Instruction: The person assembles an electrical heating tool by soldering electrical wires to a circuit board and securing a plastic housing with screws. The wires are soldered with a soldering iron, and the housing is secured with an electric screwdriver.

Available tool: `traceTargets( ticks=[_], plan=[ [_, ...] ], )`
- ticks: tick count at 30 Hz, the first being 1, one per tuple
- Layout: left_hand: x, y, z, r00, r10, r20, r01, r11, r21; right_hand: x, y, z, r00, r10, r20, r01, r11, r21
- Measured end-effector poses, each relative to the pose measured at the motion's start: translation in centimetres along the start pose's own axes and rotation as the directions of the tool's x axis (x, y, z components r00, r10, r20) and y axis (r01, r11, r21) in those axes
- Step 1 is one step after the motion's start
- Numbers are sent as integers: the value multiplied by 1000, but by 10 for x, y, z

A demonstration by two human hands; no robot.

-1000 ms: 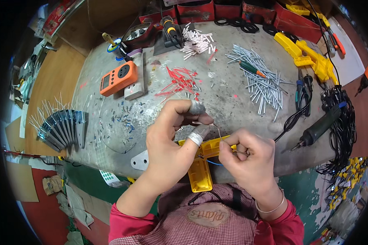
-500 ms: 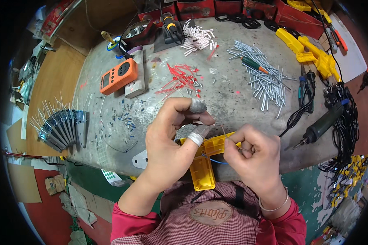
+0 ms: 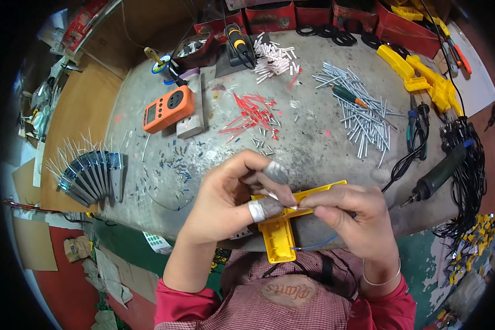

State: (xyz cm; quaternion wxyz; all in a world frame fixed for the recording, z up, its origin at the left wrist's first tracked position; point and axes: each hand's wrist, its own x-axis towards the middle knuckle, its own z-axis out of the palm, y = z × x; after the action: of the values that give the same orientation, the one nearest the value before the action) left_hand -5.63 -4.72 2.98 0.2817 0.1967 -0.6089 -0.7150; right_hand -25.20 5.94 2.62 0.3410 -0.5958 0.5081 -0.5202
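Note:
My left hand grips a yellow plastic T-shaped part near the grey table's front edge; its thumb and forefinger tips are wrapped in grey tape. My right hand pinches something small against the part's upper bar, fingertips meeting those of the left hand. A thin blue wire hangs from under the right hand. What the right fingers pinch is too small to tell.
On the grey table lie an orange meter, red-sleeved wires, white sleeves, silver rods, yellow parts and a black soldering tool with cables. A fan of metal brackets sits at the left edge.
Both hands have shifted a little to the right and closer together. The yellow part has tilted, and my right fingers now press on its bar.

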Motion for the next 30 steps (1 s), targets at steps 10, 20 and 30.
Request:
traceTargets(
  ticks=[10,20,30],
  plan=[
    [-2,0,29,980,109,-168,-83,984,157,-5,-1,7,992,108,-61,-116,984,-133],
    [16,18,24,976,219,-8,-180,823,539,-6,-9,-10,993,-28,115,38,996,-86],
    [22,13,29,994,46,-95,-18,959,283,7,-1,-5,997,40,63,-38,999,-37]
  ],
)
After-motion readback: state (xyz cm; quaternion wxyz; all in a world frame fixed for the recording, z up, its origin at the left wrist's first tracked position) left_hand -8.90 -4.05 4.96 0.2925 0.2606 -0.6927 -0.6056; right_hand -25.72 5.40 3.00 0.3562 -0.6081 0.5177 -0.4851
